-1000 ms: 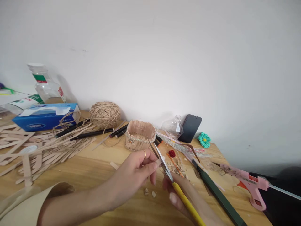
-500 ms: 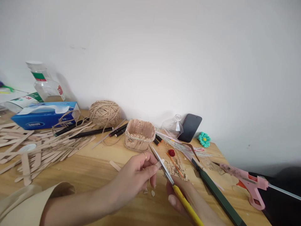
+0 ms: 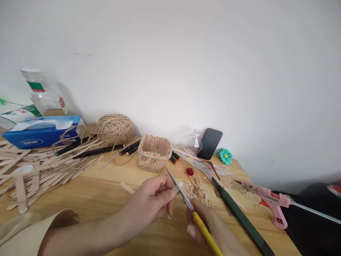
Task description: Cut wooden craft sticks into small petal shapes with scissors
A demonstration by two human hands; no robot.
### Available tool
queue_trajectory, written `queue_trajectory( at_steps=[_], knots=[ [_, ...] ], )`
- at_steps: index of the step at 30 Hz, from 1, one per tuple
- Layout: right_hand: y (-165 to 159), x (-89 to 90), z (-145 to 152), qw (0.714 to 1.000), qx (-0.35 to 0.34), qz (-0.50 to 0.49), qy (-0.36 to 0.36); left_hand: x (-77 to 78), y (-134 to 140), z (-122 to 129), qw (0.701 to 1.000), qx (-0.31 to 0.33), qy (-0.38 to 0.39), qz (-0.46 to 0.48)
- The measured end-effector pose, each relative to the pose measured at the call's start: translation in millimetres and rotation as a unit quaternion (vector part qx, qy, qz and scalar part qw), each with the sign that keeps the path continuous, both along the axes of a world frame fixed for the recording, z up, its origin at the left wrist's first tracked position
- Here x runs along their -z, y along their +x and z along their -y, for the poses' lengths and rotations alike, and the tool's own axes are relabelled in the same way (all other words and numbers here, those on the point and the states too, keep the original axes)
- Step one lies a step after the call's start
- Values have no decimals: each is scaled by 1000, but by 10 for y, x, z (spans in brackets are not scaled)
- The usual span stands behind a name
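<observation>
My left hand (image 3: 157,193), with a ring on one finger, pinches a short piece of wooden craft stick (image 3: 178,187). In my right hand (image 3: 207,227) are scissors (image 3: 201,227) with yellow handles, their blades pointing up and left. The blades lie across the stick piece just beyond my left fingertips; whether they are fully closed on it I cannot tell. Behind my left hand stands a small basket (image 3: 154,161) made of wooden sticks with a silvery trim. Small wood clippings (image 3: 197,192) lie scattered right of the blades, near a red rose (image 3: 190,171).
Loose craft sticks (image 3: 50,181) pile up at left, below a blue tissue pack (image 3: 42,133) and a twine ball (image 3: 114,128). A green-handled cutter (image 3: 243,220) and a pink glue gun (image 3: 274,204) lie at right. A phone (image 3: 210,143) leans against the wall.
The view has shifted slightly, so most things sit further left. Both hands keep hold of the stick piece and scissors, with little change between them.
</observation>
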State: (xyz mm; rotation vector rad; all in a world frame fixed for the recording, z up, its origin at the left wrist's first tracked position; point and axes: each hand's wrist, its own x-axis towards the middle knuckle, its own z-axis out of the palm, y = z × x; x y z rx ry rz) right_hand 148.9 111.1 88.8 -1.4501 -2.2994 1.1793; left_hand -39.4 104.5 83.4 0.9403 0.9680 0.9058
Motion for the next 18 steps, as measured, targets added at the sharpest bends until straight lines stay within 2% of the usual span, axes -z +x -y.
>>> queue_trajectory(
  at_steps=[5,9,13,15,18],
  knots=[
    [18,-34,53,999,15,1,-51,36,29,36,999,3,-45,-19],
    [35,-68,88,993,46,-8,-104,177,64,60,995,1,-100,-9],
    [67,-46,97,986,55,-8,-157,319,108,51,987,28,-158,-13],
    [105,2,107,986,62,-15,-156,353,119,51,985,42,-168,-24],
    [204,132,115,988,81,-42,-125,351,68,82,983,81,-141,-79]
  ],
)
